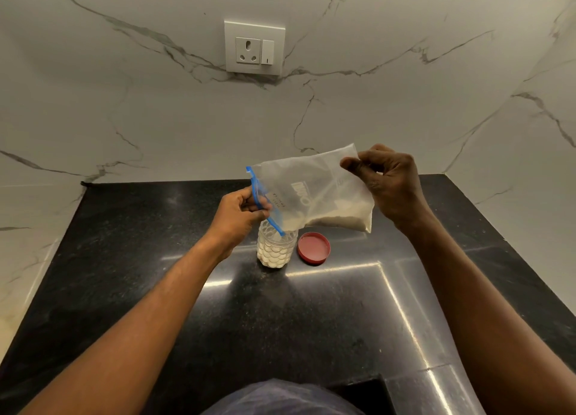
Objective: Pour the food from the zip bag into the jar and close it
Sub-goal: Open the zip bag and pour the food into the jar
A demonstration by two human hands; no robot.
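Observation:
A clear zip bag with a blue zip strip hangs tilted above a small clear plastic jar. White grainy food lies along the bag's lower edge, and the jar is partly filled with the same white food. The bag's open blue corner dips into the jar's mouth. My left hand pinches the blue zip end just above the jar. My right hand holds the bag's bottom end up at the right. The red lid lies flat on the counter, right of the jar.
The jar stands on a black speckled stone counter in a corner of white marble walls. A white wall socket is mounted high on the back wall. Dark cloth shows at the bottom edge.

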